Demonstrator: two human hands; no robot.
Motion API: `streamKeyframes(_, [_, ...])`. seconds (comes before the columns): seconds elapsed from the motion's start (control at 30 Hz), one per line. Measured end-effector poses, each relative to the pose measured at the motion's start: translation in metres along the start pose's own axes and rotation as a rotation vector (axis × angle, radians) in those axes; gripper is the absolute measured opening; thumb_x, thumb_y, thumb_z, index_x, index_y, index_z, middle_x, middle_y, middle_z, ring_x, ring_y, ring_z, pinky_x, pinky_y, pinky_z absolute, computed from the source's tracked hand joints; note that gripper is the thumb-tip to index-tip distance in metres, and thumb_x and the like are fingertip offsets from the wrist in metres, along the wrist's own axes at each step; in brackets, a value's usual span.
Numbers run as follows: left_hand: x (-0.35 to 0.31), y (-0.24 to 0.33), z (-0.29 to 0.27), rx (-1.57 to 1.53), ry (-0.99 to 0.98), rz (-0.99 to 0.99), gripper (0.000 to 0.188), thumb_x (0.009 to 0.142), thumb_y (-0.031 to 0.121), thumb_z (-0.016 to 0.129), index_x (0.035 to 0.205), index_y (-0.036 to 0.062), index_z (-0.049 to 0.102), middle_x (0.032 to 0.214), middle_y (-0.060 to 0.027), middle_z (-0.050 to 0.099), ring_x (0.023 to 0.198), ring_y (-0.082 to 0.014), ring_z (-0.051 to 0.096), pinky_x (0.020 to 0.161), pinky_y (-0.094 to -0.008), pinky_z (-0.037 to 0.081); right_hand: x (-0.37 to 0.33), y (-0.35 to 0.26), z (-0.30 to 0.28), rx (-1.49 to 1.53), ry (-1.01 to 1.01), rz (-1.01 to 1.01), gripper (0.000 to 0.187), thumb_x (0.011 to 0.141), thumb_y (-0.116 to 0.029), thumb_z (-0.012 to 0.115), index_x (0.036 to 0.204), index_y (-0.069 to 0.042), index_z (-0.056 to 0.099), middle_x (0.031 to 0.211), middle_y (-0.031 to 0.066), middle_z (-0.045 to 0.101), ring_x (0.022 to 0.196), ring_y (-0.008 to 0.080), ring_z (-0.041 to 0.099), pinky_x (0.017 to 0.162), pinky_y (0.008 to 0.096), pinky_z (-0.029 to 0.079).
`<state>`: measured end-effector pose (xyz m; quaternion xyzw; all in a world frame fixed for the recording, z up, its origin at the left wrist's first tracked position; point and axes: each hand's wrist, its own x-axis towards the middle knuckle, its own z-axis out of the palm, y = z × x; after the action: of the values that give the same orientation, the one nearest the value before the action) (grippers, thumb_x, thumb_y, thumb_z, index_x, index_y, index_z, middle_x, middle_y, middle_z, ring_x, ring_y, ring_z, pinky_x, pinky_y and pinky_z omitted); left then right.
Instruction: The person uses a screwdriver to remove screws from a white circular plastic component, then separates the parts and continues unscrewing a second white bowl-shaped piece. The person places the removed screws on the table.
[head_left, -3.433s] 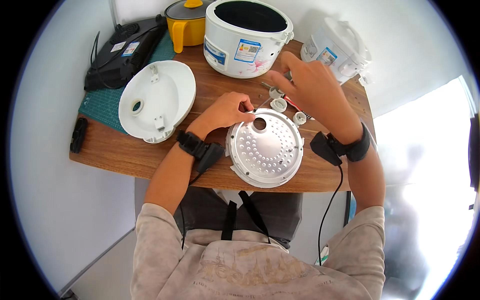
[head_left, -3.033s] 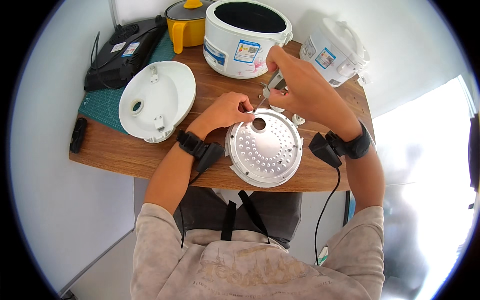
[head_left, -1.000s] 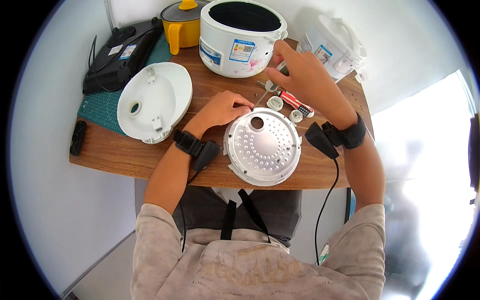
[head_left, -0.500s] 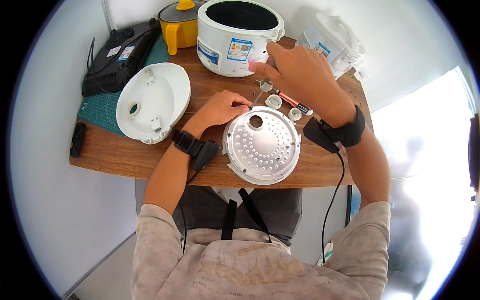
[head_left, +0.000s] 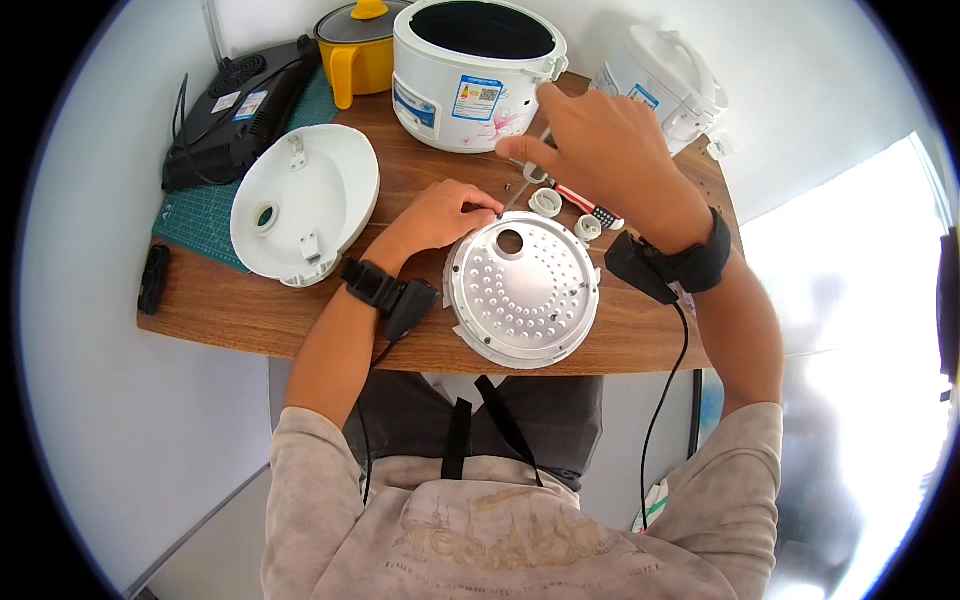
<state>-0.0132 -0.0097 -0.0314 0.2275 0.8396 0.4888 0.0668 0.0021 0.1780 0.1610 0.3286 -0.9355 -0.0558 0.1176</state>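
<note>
A round silver inner lid plate (head_left: 540,320) with rows of small bumps and one larger hole lies on the table in front of me. My right hand (head_left: 605,145) is closed around a screwdriver (head_left: 514,199), mostly hiding its handle. The slanted shaft reaches down to the plate's far left rim. Beside the tip, my left hand (head_left: 450,213) has its fingertips pinched together at the rim; whatever is between them is too small to make out. Two small white plastic rings, a larger ring (head_left: 545,203) and a smaller ring (head_left: 588,228), lie just beyond the plate.
A white outer lid (head_left: 340,215) lies upturned at left, partly over a green cutting mat (head_left: 200,232). Behind are a black appliance (head_left: 215,145), a yellow pot (head_left: 372,65), an open white rice cooker (head_left: 480,105) and another white cooker (head_left: 650,70). A red-handled tool (head_left: 575,195) lies near the rings.
My right thumb has shifted slightly down around the screwdriver handle. The left hand stays at the rim, and the plate keeps its place.
</note>
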Motion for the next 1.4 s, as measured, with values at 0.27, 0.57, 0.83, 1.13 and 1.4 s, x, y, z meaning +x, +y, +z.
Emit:
streamKeyframes(0.27, [0.001,0.002,0.001,-0.111,-0.022,-0.014,0.025,0.094,0.02,0.07,0.114,0.0065,0.075,0.105,-0.0115,0.076,0.097,-0.023,0.071,0.089,-0.0351,0.054,-0.009,0.008,0.018,0.281,0.205,-0.174,0.034,0.092,-0.019,0.07,0.111,-0.005,0.046,0.079,0.0144,0.068,0.07,0.0384,0.064,0.065,0.044,0.051])
streamKeyframes(0.57, [0.0,0.003,-0.001,-0.098,-0.022,-0.011,0.025,0.094,0.02,0.07,0.114,0.005,0.075,0.106,-0.0123,0.076,0.097,-0.0223,0.071,0.087,-0.0343,0.054,-0.011,0.005,0.017,0.287,0.145,-0.136,0.032,0.091,-0.018,0.07,0.108,-0.003,0.048,0.085,0.0177,0.066,0.077,0.0366,0.066,0.067,0.0435,0.051])
streamKeyframes(0.83, [0.001,0.003,0.0,-0.075,-0.017,-0.012,0.026,0.094,0.021,0.07,0.114,0.0065,0.075,0.105,-0.0119,0.076,0.097,-0.0234,0.072,0.088,-0.0349,0.054,-0.009,0.014,0.02,0.323,0.253,-0.216,0.03,0.091,-0.019,0.07,0.103,-0.002,0.049,0.075,0.0174,0.066,0.071,0.0405,0.066,0.06,0.0474,0.052])
streamKeyframes(1.13, [0.002,0.002,0.0,-0.069,-0.017,0.005,0.024,0.094,0.02,0.069,0.113,0.0065,0.075,0.106,-0.0117,0.076,0.098,-0.0241,0.072,0.089,-0.0358,0.054,-0.015,0.021,0.023,0.351,0.22,-0.101,0.029,0.089,-0.017,0.07,0.102,-0.001,0.05,0.077,0.0194,0.066,0.074,0.0413,0.066,0.067,0.049,0.052])
streamKeyframes(1.4, [0.001,0.005,-0.002,-0.11,-0.036,-0.005,0.022,0.093,0.018,0.069,0.111,0.0056,0.073,0.104,-0.0106,0.076,0.097,-0.0233,0.072,0.089,-0.0351,0.055,-0.012,0.032,0.024,0.465,0.197,-0.07,0.03,0.089,-0.024,0.071,0.102,-0.002,0.055,0.077,0.0172,0.069,0.072,0.0372,0.068,0.064,0.0447,0.052])
